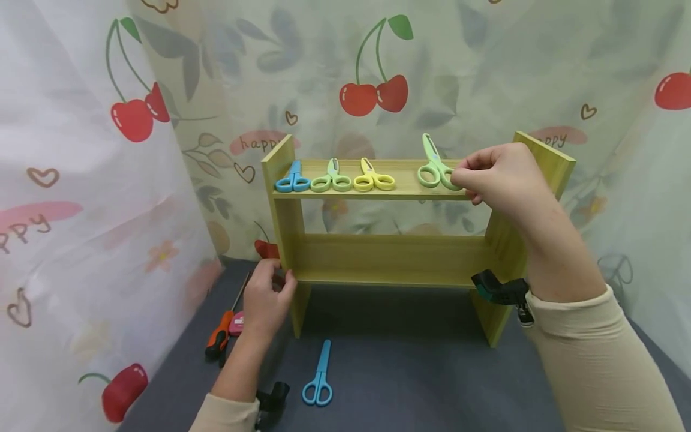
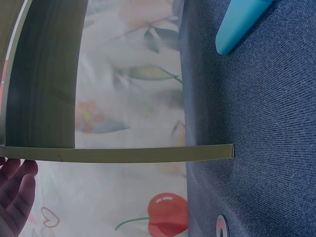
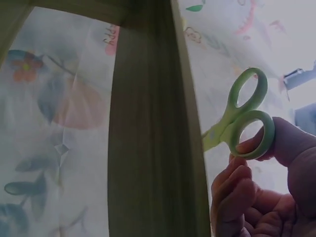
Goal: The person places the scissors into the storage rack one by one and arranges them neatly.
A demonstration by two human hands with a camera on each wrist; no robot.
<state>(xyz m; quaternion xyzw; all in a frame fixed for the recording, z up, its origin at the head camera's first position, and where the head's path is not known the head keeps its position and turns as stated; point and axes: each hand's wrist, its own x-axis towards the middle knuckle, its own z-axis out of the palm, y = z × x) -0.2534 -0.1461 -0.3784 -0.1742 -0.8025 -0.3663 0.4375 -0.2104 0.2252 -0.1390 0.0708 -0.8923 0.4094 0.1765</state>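
My right hand (image 1: 507, 177) pinches one handle loop of the light green scissors (image 1: 432, 165) at the right part of the wooden rack's top shelf. Their blades point up and left. In the right wrist view, thumb and finger hold the green loop (image 3: 269, 133) in front of the shelf edge. On the same shelf lie blue scissors (image 1: 293, 178), green scissors (image 1: 332, 177) and yellow scissors (image 1: 372, 177), loops toward me. My left hand (image 1: 267, 300) is at the rack's left side panel (image 1: 288, 240), its fingertips (image 2: 29, 169) against the outer face.
Another pair of blue scissors (image 1: 321, 378) lies on the dark cloth before the rack. Left of the rack are an orange-and-black screwdriver (image 1: 218, 336) and a pink object (image 1: 236, 324), partly behind my left arm. A printed curtain (image 1: 324, 60) encloses the back and sides.
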